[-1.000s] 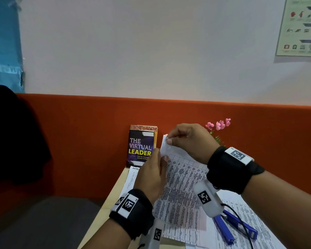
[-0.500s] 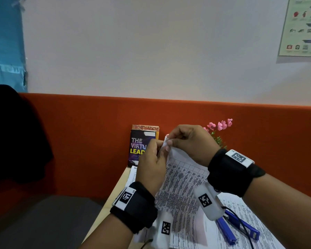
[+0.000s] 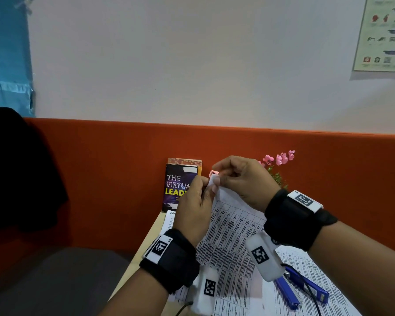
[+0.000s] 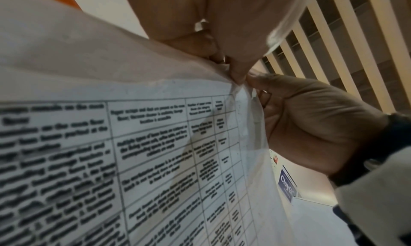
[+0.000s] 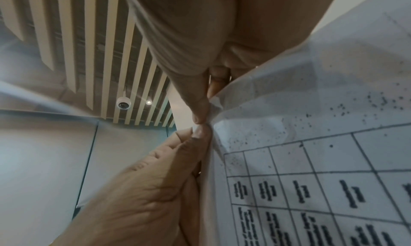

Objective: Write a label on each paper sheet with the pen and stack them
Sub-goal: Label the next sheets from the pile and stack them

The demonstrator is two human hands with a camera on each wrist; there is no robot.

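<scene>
- Since a second ago the left hand has risen to the corner of the paper sheet, now covering more of the book; the right hand has stayed at that corner.
- Head view: the sheet, white with a printed table of dense black text, is lifted right of the book, its long axis running from the raised far corner down toward the person. Both hands' fingers are closed together on that corner, pinching it. More printed sheets lie on the tabletop below, with a blue stapler well right of the book and pink flowers behind the right hand.
- Left wrist view: the paper sheet fills the left, gridlines sharp, text blurred; the left hand's fingers nip its top corner, and the right hand pinches just beside them.
- Right wrist view: the paper sheet hangs to the right, speckled above the table; the right hand's fingers and the left hand meet, fingertips touching, at the crumpled corner.
</scene>
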